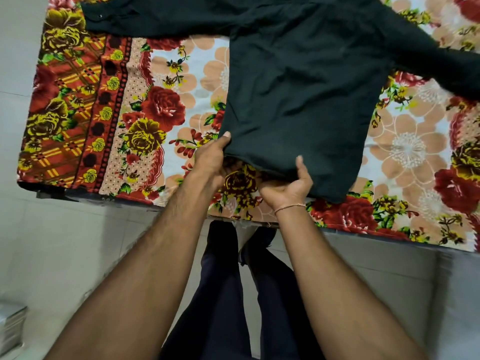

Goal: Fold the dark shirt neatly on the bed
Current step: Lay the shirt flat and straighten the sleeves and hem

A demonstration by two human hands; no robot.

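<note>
Pale tiled floor (65, 255); dark trousers (220, 294); stacked papers (11, 328) at lower left.

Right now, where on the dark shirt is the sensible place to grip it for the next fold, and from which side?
The bottom hem of the dark shirt, from the near bed edge. It lies flat with sleeves spread sideways, hem nearest. The left hand and right hand already pinch that hem, thumbs on top.

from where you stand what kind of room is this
Probably a bedroom at home: a bed under a floral sheet, a dark shirt spread on it, and pale floor tiles beside it.
</note>
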